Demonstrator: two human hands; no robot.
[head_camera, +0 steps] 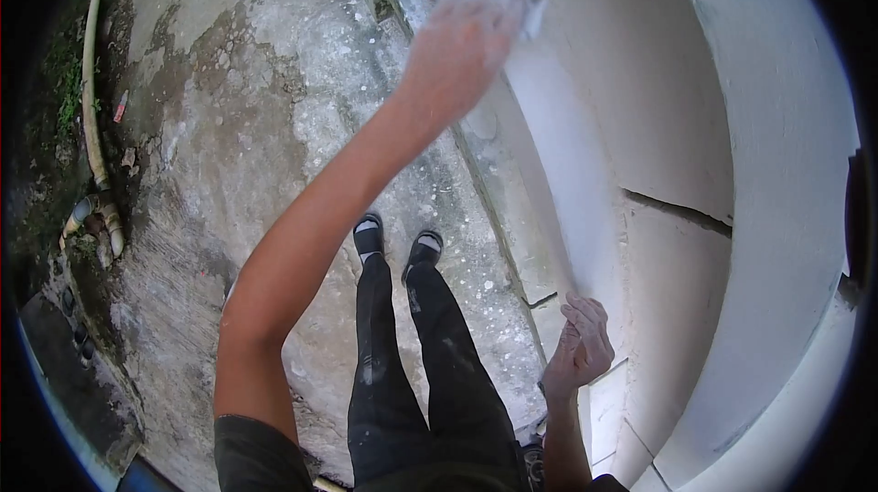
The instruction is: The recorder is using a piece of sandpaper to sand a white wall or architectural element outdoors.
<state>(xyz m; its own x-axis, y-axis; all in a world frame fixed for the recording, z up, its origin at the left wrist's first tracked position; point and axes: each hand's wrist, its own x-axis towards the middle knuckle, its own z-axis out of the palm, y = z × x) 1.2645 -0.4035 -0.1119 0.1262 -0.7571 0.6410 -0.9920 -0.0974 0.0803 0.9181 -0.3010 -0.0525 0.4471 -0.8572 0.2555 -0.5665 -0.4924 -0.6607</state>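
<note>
My left hand [473, 32], blurred, reaches far forward over a white ledge [549, 121] along the wall. A pale, sheet-like piece [535, 15] shows at its fingertips; blur hides what it is. Nearer to me, at the close end of the white strip, is my right hand [582, 341]. Its fingers are curled together and dusted with white powder, and nothing shows in them. I cannot tell whether it touches the ledge.
The beige wall [658, 67] has a dark gap [675, 211]. A long step edge [480, 183] runs beside my sandalled feet [398, 245]. Pale pipes [92, 80] border the stained concrete floor [226, 169] at left. A small bottle [121, 106] lies near them.
</note>
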